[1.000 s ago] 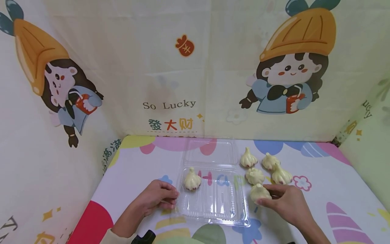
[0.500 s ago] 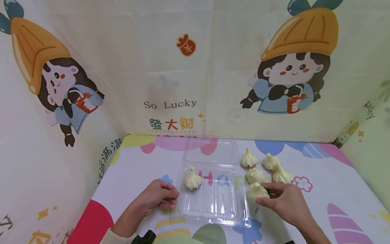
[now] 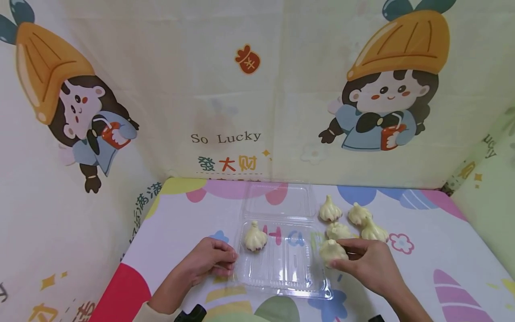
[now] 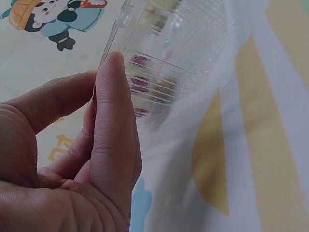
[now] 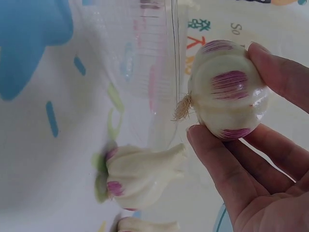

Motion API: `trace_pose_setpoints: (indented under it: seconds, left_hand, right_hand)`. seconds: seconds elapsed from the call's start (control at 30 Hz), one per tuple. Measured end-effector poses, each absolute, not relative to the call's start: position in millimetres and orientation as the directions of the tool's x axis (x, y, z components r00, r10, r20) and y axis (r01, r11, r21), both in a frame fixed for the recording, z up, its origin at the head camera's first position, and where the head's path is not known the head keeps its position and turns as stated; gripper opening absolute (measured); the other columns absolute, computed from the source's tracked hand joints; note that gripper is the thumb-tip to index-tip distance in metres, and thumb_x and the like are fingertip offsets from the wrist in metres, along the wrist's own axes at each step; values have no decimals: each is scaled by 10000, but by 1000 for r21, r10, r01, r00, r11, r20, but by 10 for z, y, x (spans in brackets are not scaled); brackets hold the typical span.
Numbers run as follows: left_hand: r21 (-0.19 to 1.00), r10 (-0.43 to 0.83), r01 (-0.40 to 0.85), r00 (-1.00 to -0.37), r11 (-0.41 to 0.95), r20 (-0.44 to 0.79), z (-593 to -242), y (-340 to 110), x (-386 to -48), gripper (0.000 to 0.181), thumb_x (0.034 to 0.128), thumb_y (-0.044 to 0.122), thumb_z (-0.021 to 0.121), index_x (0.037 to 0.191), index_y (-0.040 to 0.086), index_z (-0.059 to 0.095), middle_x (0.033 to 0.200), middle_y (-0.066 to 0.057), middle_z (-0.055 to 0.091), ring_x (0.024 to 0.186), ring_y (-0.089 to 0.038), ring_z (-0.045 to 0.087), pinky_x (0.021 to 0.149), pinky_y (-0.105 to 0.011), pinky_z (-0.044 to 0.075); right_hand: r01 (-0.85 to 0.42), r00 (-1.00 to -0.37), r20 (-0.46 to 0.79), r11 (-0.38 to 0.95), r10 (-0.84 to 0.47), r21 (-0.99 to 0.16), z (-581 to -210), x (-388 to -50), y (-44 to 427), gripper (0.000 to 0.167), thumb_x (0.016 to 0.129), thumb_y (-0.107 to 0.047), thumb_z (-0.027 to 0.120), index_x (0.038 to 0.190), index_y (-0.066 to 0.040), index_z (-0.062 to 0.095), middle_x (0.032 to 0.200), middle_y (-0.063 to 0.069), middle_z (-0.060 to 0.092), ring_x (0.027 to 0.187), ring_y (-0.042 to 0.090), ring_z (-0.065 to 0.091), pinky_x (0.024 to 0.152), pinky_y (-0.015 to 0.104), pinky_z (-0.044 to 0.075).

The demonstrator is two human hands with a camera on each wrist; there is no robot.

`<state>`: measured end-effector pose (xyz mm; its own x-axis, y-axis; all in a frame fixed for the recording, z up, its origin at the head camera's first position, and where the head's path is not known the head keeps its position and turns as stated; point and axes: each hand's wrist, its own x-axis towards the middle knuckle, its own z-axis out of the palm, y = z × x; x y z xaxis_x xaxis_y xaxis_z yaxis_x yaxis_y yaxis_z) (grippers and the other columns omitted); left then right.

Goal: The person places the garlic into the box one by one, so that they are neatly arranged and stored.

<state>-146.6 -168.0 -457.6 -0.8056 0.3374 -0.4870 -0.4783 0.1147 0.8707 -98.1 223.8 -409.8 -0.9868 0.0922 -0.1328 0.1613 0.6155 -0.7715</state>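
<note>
A clear plastic clamshell box (image 3: 277, 270) lies on the table with its lid folded back. My left hand (image 3: 211, 259) pinches the box's left rim between thumb and fingers, as the left wrist view also shows. One garlic bulb (image 3: 255, 238) sits upright at the box's back left. My right hand (image 3: 372, 266) holds another garlic bulb (image 5: 229, 92), white with purple streaks and a tuft of roots, by its sides. In the head view that bulb is at the box's right edge, raised off the table in the right wrist view.
Several more garlic bulbs stand right of the box: one at the back (image 3: 330, 209), one close to the held bulb (image 3: 339, 230), and two touching in view farther right (image 3: 374, 231). The open lid (image 3: 279, 200) reaches toward the back cloth wall (image 3: 289, 152).
My right hand has carried the held garlic bulb left and slightly up in the view, toward the box's right edge. The left hand stays on the rim.
</note>
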Motion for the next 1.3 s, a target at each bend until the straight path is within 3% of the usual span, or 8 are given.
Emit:
trace_pose_setpoints:
  seconds: [0.53,1.3]
  left_hand:
    - [872,330,-473,-809,123,-486,-4599,-1673,-1471,131,931,67,759,974,-48,713,723,-38,712,630,-112,700,629,-266,650]
    - [873,323,-474,-813,114,-484,-4612,-1671,-1455,129,926,71,762,970,-41,714,723,-35,713,627,-108,701,625,-268,650]
  right_hand:
    - [124,-992,-124,577,40,-807,-4090,-1097,2083,592,663,-239,996,1173,-27,783,1127,141,792,883,156,783,664,215,616]
    - [76,-991,-121,551,-47,-831,-4108,-1238,1865,481,690,-219,974,1110,-59,802,1103,146,792,896,189,788,676,216,628]
